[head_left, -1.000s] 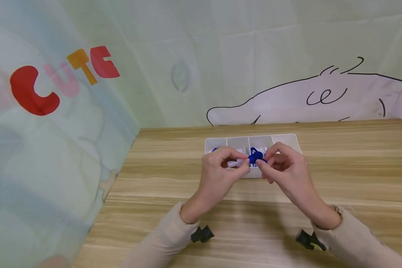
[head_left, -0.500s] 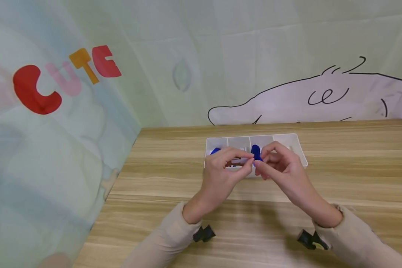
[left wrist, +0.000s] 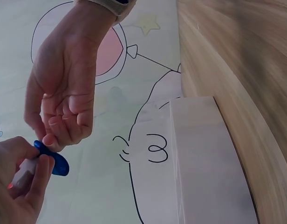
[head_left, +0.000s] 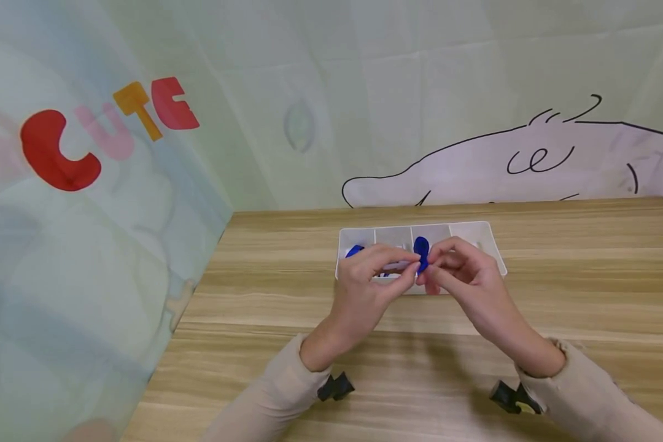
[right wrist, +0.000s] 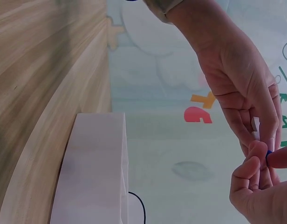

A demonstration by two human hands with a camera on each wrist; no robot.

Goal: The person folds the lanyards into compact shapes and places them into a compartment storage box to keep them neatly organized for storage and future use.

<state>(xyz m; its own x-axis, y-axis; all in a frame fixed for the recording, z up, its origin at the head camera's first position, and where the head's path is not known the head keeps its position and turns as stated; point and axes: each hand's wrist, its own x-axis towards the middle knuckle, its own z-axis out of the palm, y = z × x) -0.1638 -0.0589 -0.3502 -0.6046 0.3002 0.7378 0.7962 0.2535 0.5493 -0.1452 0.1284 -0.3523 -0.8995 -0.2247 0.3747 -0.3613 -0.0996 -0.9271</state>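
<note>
A small blue piece [head_left: 422,247] with a rounded, flat lobe stands up between both hands in the head view; its exact kind is unclear. My left hand [head_left: 361,279] pinches its lower left side with thumb and forefinger. A pale strip [head_left: 396,265] shows inside that hand's curl. From the other side, my right hand [head_left: 472,276] pinches the piece's lower end. In the left wrist view, the blue piece [left wrist: 58,163] sticks out past the left fingers. The right wrist view leaves only a sliver of blue [right wrist: 268,156], the rest hidden by fingers.
Just behind the hands, a white divided box [head_left: 477,233] rests on the wooden table [head_left: 276,294], with blue and white items in its left compartments. A printed cloth wall [head_left: 320,123] rises at the back and left. Black devices [head_left: 336,387] sit at the wrists.
The blue piece went from a bunched shape with a loop to an upright rounded lobe. The left fingertips moved slightly right, closer to the right ones. In the last half second little moved.
</note>
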